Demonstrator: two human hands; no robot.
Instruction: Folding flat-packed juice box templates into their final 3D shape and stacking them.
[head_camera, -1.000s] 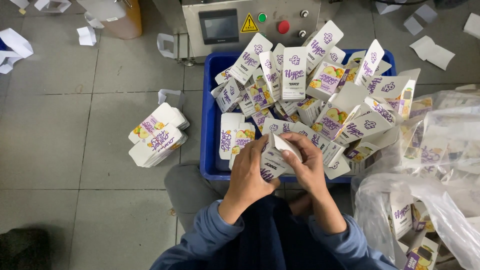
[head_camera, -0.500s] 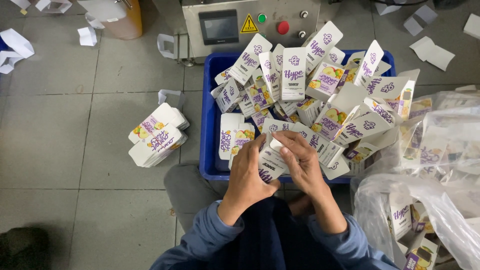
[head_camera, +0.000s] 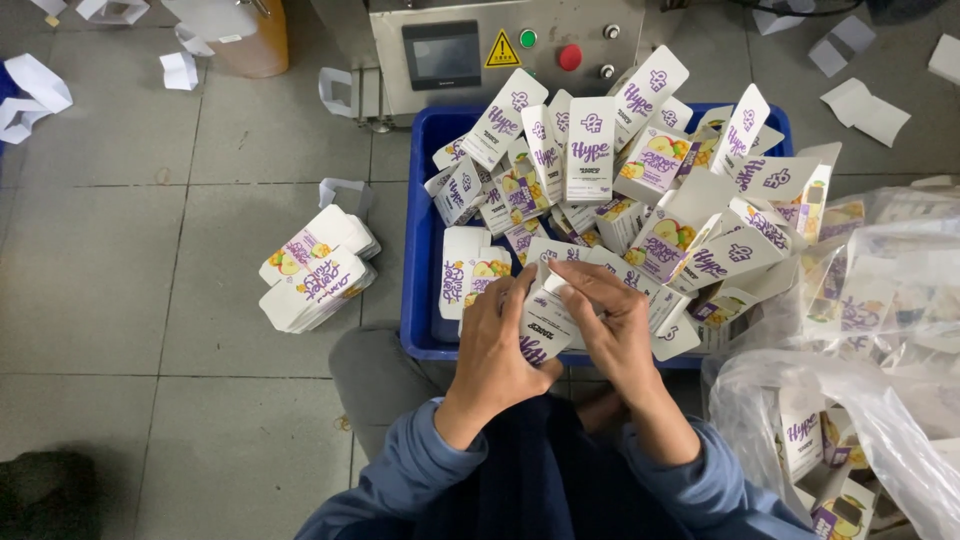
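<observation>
Head view: left hand (head_camera: 497, 345) and right hand (head_camera: 612, 330) both closed on one white-and-purple carton (head_camera: 545, 325) at near edge of blue bin (head_camera: 417, 300), bin heaped with erected cartons, flat stack (head_camera: 318, 270) left of bin remaining.

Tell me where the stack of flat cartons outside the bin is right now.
In the head view, the stack of flat cartons lies on the grey tiled floor, just off the left wall of the blue bin, left of the left hand.

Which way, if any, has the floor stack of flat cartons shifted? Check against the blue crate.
No. The stack of flat cartons keeps its place left of the blue crate.
</observation>
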